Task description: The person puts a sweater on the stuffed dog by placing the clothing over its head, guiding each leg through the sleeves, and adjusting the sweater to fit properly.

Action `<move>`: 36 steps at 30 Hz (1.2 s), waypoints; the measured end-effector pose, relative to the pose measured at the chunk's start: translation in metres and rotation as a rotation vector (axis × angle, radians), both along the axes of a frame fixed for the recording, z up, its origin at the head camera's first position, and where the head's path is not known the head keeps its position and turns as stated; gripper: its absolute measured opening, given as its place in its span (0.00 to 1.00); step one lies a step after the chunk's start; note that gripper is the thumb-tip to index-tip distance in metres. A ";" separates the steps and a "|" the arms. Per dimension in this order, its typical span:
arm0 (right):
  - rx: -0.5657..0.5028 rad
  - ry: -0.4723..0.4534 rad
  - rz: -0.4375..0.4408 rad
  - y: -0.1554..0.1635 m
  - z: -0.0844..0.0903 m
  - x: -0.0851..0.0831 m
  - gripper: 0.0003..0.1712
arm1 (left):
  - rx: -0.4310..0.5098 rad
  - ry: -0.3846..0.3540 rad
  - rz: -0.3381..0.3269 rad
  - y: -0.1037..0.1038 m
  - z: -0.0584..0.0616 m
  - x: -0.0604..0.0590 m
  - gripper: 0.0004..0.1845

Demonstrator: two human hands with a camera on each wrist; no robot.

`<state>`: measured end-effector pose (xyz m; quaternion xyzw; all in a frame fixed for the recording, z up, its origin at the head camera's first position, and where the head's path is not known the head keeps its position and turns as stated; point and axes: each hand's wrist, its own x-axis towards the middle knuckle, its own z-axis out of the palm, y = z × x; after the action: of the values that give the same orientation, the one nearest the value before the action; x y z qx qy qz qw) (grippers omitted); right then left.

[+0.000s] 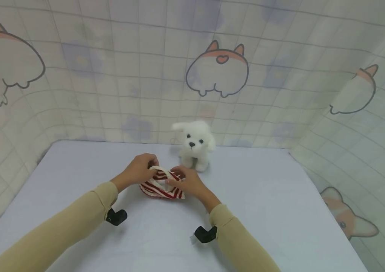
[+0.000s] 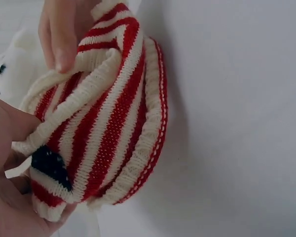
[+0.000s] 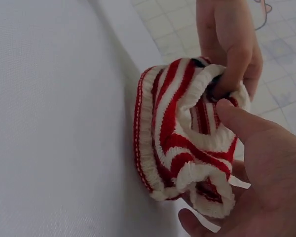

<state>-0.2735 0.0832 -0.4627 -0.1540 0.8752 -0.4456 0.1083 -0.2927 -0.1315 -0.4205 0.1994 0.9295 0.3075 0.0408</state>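
A small knitted sweater (image 1: 158,192) with red and white stripes is between both hands, low over the white table. Its cream ribbed neck opening (image 2: 84,96) faces up, and a navy patch (image 2: 50,165) shows near the left hand. My left hand (image 1: 141,169) pinches the neck edge, thumb over the ribbing, with its other fingers partly hidden. On the other side my right hand (image 1: 192,183) holds the sweater, its thumb (image 3: 237,116) at the neck edge and fingers beneath near a short sleeve (image 3: 209,192).
A white plush dog (image 1: 196,145) stands just behind the hands, facing forward. The white table (image 1: 264,211) meets a checked curtain (image 1: 138,87) with cartoon corgis at its back and sides. Black wrist mounts (image 1: 206,234) hang below the sleeves.
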 end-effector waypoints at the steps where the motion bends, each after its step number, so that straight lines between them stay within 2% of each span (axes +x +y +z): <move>1: 0.018 0.004 0.014 0.000 0.000 -0.001 0.29 | 0.013 0.011 -0.015 0.003 0.002 0.001 0.01; 6: 0.123 0.053 0.024 0.003 -0.002 -0.004 0.22 | 0.050 0.069 -0.061 0.011 0.005 0.005 0.03; 11: 0.104 0.111 -0.007 0.005 0.001 -0.003 0.15 | -0.022 0.088 -0.108 0.012 0.002 0.006 0.09; 14: 0.066 0.130 -0.003 0.006 0.008 -0.001 0.16 | -0.062 0.062 -0.164 0.011 -0.003 0.006 0.17; 18: 0.014 0.144 0.020 0.008 0.017 0.003 0.20 | -0.079 -0.009 -0.242 0.010 -0.004 0.006 0.27; 23: -0.027 0.153 0.000 0.013 0.028 0.008 0.24 | -0.021 -0.095 -0.295 0.009 -0.001 0.003 0.27; 26: -0.027 0.163 -0.032 0.018 0.035 0.011 0.25 | 0.057 -0.137 -0.283 0.009 0.000 0.002 0.24; 29: -0.012 0.179 -0.066 0.023 0.039 0.013 0.26 | 0.130 -0.132 -0.251 0.010 0.000 0.001 0.23; 33: -0.023 0.249 -0.101 0.029 0.043 0.014 0.28 | 0.206 -0.070 -0.224 0.015 0.000 -0.002 0.23; 36: -0.044 0.341 -0.124 0.033 0.045 0.014 0.30 | 0.241 0.005 -0.224 0.019 0.002 -0.005 0.25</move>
<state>-0.2593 0.1162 -0.4172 -0.1755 0.8787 -0.4379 -0.0728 -0.2981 -0.1128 -0.4188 0.3059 0.8579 0.4100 0.0485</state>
